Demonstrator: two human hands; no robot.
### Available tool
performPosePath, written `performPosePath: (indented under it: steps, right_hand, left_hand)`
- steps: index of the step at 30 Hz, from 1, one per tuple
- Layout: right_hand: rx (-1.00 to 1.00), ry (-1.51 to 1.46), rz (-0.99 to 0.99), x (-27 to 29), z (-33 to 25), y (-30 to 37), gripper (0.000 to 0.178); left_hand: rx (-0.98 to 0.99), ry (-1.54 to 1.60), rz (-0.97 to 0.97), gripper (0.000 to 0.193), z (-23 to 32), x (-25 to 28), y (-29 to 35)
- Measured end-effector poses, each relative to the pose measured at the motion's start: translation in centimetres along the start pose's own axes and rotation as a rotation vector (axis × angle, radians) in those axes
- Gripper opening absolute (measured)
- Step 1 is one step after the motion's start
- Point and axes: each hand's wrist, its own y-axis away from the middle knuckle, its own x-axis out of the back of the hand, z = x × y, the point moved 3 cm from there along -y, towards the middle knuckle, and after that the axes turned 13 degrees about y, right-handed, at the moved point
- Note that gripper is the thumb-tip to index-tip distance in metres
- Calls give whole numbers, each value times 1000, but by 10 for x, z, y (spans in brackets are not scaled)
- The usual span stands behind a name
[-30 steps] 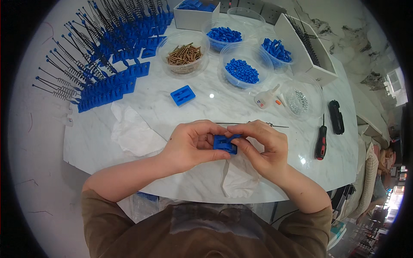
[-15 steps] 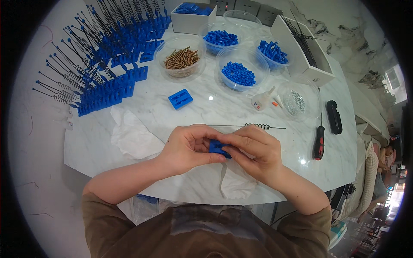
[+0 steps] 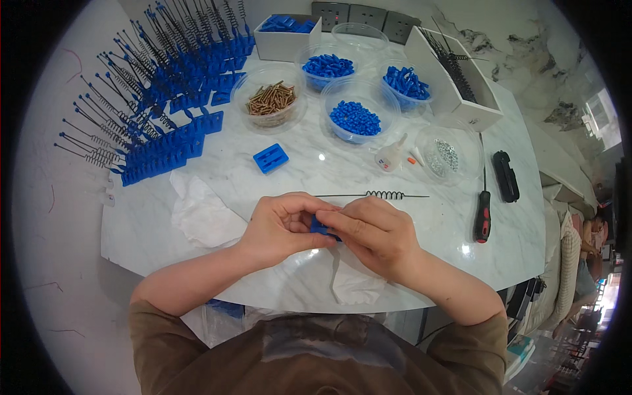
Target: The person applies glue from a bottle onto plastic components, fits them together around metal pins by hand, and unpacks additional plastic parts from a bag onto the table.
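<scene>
My left hand (image 3: pixel 276 227) is closed round a small blue plastic block (image 3: pixel 317 226), thumb below it and fingers above. The fingers of my right hand (image 3: pixel 382 234) are pinched together over the block's right side and cover much of it. Whether they also hold some small piece is hidden. Just beyond my hands lies a black wire with a coiled section (image 3: pixel 385 195). Another blue block with slots (image 3: pixel 270 158) rests flat on the table farther up. A crumpled white tissue (image 3: pixel 359 280) lies below my hands.
Plastic tubs hold brass screws (image 3: pixel 271 99), blue beads (image 3: pixel 355 120), blue tubes and silver bits (image 3: pixel 440 158). A glue bottle (image 3: pixel 391 157), screwdriver (image 3: pixel 484 214) and black tool (image 3: pixel 505 176) lie to the right. Rows of blue bases with coiled wires (image 3: pixel 155 155) fill the left.
The right fingers have shifted and now cover more of the blue block. Both hands stay together on it. The whole view has moved slightly.
</scene>
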Motion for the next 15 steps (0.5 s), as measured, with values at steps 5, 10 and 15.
performPosePath:
  steps: [5, 10, 15]
  right_hand:
    - [-14, 27, -21, 4, -2, -3, 55]
    - [-7, 40, 105, 20, -5, -8, 59]
    - [151, 315, 184, 37, -10, -45, 42]
  left_hand:
    - [6, -7, -5, 41, 0, 1, 1]
    - [-66, -7, 47, 37, 0, -3, 0]
    - [-309, -155, 55, 35, 8, -2, 5]
